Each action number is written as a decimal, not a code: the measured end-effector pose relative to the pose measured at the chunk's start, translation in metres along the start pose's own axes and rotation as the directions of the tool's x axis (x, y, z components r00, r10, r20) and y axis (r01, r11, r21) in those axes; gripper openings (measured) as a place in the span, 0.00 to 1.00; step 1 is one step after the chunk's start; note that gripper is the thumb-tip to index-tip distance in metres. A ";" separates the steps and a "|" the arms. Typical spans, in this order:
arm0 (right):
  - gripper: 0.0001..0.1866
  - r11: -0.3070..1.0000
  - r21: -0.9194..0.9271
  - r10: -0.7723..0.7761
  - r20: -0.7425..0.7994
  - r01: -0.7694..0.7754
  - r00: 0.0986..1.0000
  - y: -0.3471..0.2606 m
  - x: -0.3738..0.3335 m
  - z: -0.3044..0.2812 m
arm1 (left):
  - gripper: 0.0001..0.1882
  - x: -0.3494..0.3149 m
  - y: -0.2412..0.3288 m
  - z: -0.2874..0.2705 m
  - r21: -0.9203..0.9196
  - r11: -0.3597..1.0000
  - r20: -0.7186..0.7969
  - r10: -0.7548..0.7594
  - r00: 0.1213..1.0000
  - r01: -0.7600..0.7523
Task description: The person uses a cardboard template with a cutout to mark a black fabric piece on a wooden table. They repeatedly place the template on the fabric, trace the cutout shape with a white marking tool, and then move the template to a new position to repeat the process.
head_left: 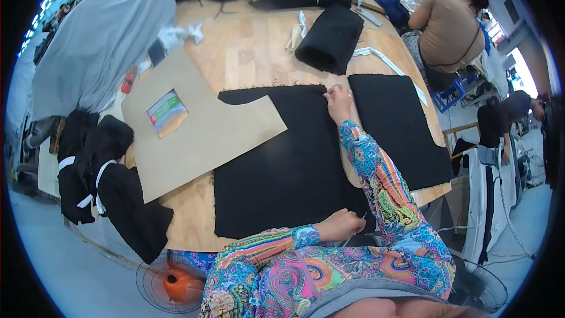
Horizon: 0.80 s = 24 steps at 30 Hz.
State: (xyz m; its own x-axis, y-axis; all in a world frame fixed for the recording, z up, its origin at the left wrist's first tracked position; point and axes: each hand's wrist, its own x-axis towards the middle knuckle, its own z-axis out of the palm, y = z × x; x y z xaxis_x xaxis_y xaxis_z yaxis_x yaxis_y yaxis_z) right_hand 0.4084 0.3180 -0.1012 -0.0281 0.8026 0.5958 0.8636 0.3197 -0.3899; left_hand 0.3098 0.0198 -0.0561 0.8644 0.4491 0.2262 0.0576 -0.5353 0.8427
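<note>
A wide black fabric piece point(282, 159) lies flat on the wooden table in front of me. At its top right corner, my right hand point(339, 103) has its fingers drawn together on the fabric's edge. My left hand point(341, 225) is closed around a thin, pale stick-like tool point(348, 240) over the lower right part of the fabric; its kind is unclear. A large tan cardboard pattern point(206, 141) with a square cutout overlaps the fabric's left side. Beneath my right forearm shows a narrow tan piece point(348, 168). Another black fabric piece point(400, 129) lies to the right.
A folded black fabric bundle point(331, 38) and a white strip point(391, 65) rest farther back on the table point(247, 41). Tied black bundles point(126, 200) hang at the left edge. An orange-centred fan point(179, 285) stands below. A seated person point(450, 26) is at the far right.
</note>
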 end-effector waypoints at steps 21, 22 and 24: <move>0.42 0.925 0.033 -0.284 0.724 0.379 0.629 -0.143 -0.171 -0.150 | 0.18 -0.318 -0.003 -0.255 -0.319 0.376 -0.945 -0.196 -0.261 0.870; 0.42 0.932 0.027 -0.272 0.712 0.361 0.648 -0.148 -0.171 -0.154 | 0.20 -0.334 -0.014 -0.258 -0.283 0.339 -0.956 -0.178 -0.234 0.897; 0.42 0.957 0.003 -0.210 0.691 0.288 0.692 -0.152 -0.171 -0.159 | 0.23 -0.354 -0.030 -0.259 -0.235 0.278 -0.965 -0.181 -0.189 0.931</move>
State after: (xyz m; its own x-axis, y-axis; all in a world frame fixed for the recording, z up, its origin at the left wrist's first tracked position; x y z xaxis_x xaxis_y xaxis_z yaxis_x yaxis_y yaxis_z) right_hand 0.3619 0.0517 -0.0323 -0.5490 0.8358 0.0093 0.8173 0.5391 -0.2035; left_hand -0.1271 0.0625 -0.0346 -0.6562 0.7023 0.2760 0.7036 0.4373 0.5600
